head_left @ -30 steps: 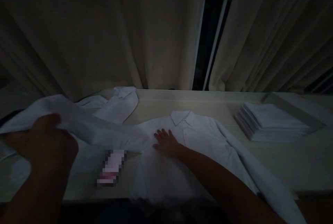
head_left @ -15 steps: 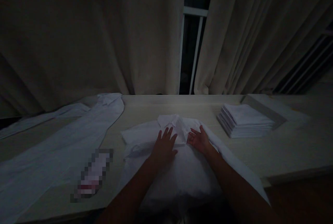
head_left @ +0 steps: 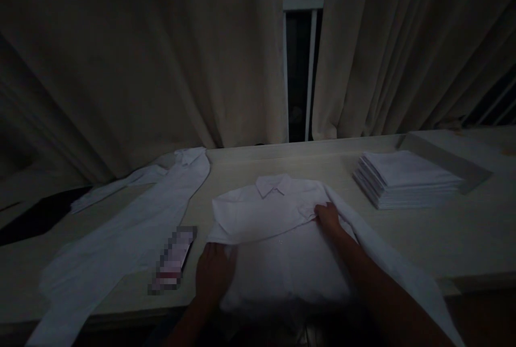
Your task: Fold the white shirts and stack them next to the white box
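A white collared shirt [head_left: 278, 229] lies face up in the middle of the pale table [head_left: 463, 239], its left sleeve folded across the chest. My left hand [head_left: 214, 274] rests on the shirt's left edge near the table front, fingers on the cloth. My right hand [head_left: 328, 217] presses on the folded sleeve's end at the shirt's right chest. The right sleeve [head_left: 395, 272] trails off toward the near right corner. Whether either hand pinches the fabric is not clear in the dim light.
A second white shirt [head_left: 133, 229] lies spread at the left. A blurred flat object [head_left: 173, 258] sits between the two shirts. A stack of folded white garments [head_left: 403, 178] stands at the right, a flat board [head_left: 443, 151] behind it. Curtains [head_left: 161, 57] hang behind the table.
The left hand let go of the second shirt, came to the collar, then slid down to the left edge. The left sleeve now lies folded across the chest. The right hand moved right.
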Motion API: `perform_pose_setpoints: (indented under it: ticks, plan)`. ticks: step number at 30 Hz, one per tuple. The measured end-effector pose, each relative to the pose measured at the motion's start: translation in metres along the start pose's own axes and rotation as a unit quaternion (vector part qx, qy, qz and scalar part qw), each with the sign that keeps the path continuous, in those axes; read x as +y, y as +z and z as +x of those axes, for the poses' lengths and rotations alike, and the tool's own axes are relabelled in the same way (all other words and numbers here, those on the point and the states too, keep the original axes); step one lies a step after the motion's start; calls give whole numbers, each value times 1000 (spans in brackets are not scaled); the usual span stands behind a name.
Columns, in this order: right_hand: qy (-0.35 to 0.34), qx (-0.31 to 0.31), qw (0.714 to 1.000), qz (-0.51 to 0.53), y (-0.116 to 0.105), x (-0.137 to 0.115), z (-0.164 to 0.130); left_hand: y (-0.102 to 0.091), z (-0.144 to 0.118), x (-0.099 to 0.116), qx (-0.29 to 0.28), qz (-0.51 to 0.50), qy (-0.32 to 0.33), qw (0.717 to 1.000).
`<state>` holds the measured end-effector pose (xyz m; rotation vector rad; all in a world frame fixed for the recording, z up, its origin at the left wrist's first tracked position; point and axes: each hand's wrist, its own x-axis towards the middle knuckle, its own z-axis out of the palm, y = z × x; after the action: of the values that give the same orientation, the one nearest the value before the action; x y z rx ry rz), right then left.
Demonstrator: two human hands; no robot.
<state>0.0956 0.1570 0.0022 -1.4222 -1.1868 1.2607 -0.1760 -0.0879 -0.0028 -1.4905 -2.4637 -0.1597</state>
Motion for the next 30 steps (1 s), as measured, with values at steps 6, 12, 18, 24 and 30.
perform_pose_setpoints:
  ticks: [6, 12, 18, 24, 30]
  plan:
    - [55, -38, 992, 105, -13, 6, -1, 2, 0, 5, 5, 43, -72, 996]
    - [96, -92, 981, 141, -27, 6, 10, 0, 1, 6, -27, 55, -55, 997]
    - [90, -80, 990, 73, -41, 12, 29, 10, 7, 4, -11, 74, -81, 994]
    - [-80, -56, 964, -246, -42, 13, 24, -1, 4, 10, -27, 80, -45, 995]
    - [-134, -102, 826, -538, -50, 7, 19, 3, 4, 10, 1, 63, -85, 994]
